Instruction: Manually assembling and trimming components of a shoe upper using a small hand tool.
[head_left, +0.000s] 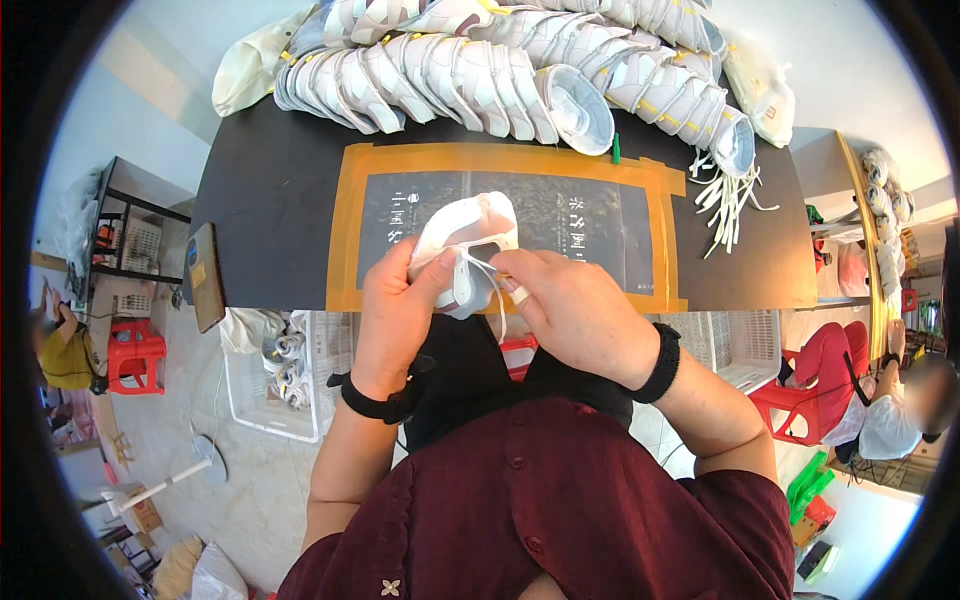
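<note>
Head-worn fisheye, left of pair; faces down past chest (490, 480) onto table (270, 190), close above.

You are facing a dark worktop (270, 170); red stool (137, 352) is standing to your left on pale floor (262, 490).

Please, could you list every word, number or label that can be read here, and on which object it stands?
Dark sheet inside the orange tape: large pale characters, not copied here; finer print too small to read.
Flat brown object, left: marks too blurred to read.
Off-white piece, upper right: mark too small to read.
Held white shoe upper: no readable text.
</note>
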